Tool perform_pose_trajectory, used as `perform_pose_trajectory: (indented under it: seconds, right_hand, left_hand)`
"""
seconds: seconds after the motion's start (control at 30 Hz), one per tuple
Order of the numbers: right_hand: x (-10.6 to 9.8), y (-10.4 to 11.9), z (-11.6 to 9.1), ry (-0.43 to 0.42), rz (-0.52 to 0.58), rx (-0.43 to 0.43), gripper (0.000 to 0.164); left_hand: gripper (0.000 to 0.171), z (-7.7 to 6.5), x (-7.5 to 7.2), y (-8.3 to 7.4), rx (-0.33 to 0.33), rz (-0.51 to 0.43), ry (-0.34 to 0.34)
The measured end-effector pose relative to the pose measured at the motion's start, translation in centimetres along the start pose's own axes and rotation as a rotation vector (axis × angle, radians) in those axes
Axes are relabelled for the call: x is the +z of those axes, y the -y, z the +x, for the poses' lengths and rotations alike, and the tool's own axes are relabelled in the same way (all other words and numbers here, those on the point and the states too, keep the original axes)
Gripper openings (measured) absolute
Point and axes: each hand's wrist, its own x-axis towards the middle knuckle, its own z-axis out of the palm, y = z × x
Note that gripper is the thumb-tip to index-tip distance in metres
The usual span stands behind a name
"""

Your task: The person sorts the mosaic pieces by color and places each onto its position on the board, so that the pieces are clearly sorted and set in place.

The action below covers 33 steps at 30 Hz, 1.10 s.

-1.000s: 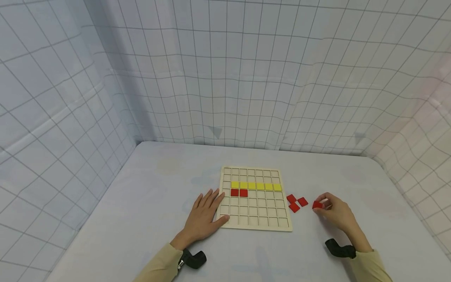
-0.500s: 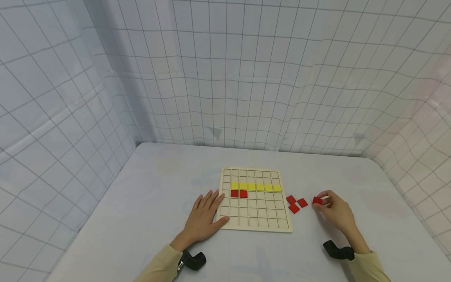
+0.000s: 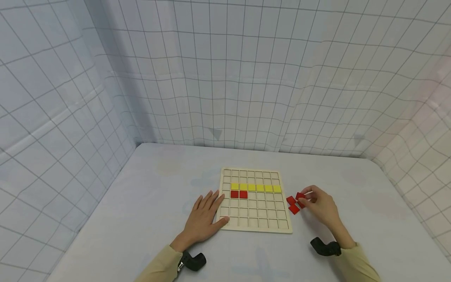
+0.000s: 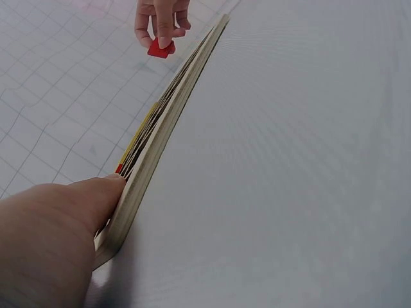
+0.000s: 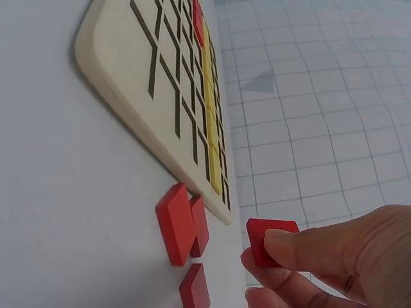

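A cream grid board lies on the table, a row of yellow tiles in its slots and two red tiles below them at the left. My left hand rests on the board's left edge, fingers spread and straight, thumb on the lower left corner. Right of the board, my right hand pinches a red tile between thumb and fingers, held above the table. Three loose red tiles lie under and beside it, one of them partly hidden by the right hand in the head view.
The board and loose tiles lie on a pale cloth-covered table. White sheets with a dark grid hang behind and at both sides. A black wrist mount sits on the right wrist, another black mount on the left.
My right hand has moved left and slightly away from me with the pinched red tile, from beside the loose tiles to over them. The left hand stays in place.
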Motion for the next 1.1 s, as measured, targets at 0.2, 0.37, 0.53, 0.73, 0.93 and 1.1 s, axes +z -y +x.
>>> perform_pose_trajectory:
  seconds: [0.2,0.37,0.53,0.73,0.93,1.1]
  right_hand:
    - [1.1,1.7,0.6,0.013,0.048,-0.048,0.016]
    - [2.1,3.1,1.2,0.045,0.073,-0.064,0.015]
    - [3.2,4.2,1.9,0.074,0.089,-0.074,0.014]
    - [4.7,5.1,2.5,0.106,0.108,-0.091,0.013]
    - [6.1,6.1,2.9,0.130,0.108,-0.093,0.011]
    - [7.0,6.7,3.2,0.155,0.114,-0.129,0.008]
  left_hand:
    - [0.072,0.0,0.1,0.1,-0.011,-0.002,0.016]
    - [0.072,0.0,0.1,0.1,-0.016,-0.001,0.022]
    - [0.073,0.0,0.1,0.1,-0.016,0.006,0.020]
    - [0.072,0.0,0.2,0.2,-0.012,0.009,0.016]
    - [0.072,-0.1,0.4,0.3,-0.008,0.015,0.010]
    - [0.072,-0.1,0.3,0.3,-0.006,0.011,0.006]
